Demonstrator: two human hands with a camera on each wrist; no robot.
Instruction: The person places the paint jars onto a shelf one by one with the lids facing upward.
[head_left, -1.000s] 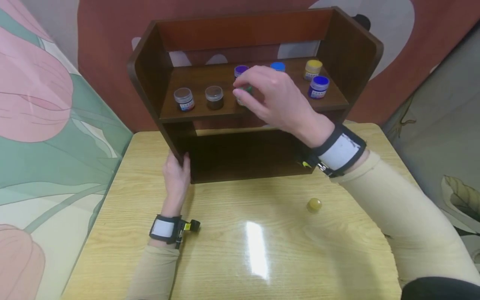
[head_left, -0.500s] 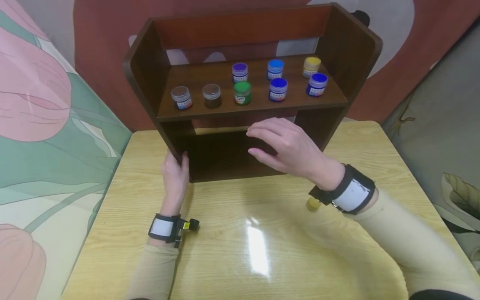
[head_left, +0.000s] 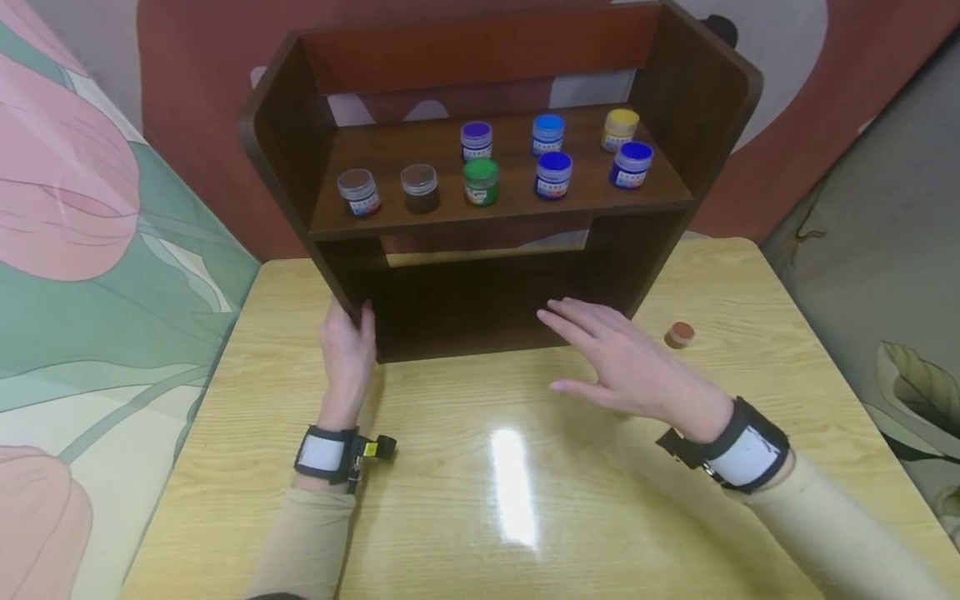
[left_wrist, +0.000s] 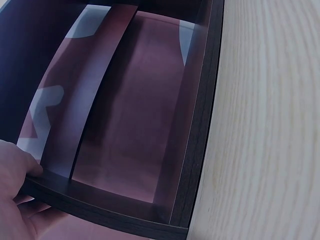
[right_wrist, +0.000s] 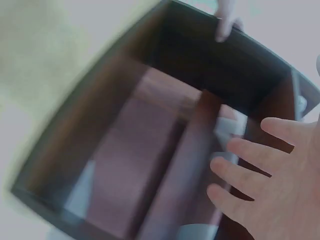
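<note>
My left hand (head_left: 347,342) grips the left side panel of a dark brown wooden shelf (head_left: 487,223) low down, thumb on the inner face in the left wrist view. My right hand (head_left: 611,354) hovers before the shelf's lower right part with spread, straight fingers, holding nothing. On the upper board, the front row has a clear-lidded jar (head_left: 359,193), a dark brown jar (head_left: 421,190), a green paint jar (head_left: 481,183) and two dark blue paint jars (head_left: 553,177). Behind them stand a purple-lidded jar (head_left: 476,142), a light blue jar (head_left: 547,136) and a yellow jar (head_left: 619,130).
A small jar with a reddish-brown top (head_left: 679,335) is on the wooden table (head_left: 442,500), right of the shelf. Painted walls (head_left: 187,167) rise behind and to the left. The shelf's lower compartment (right_wrist: 135,145) shows in the right wrist view.
My right hand has come down from the green jar, away from the shelf, moving right with fingers straightening. The reddish-brown jar has come into view; the yellowish piece on the table is now hidden.
</note>
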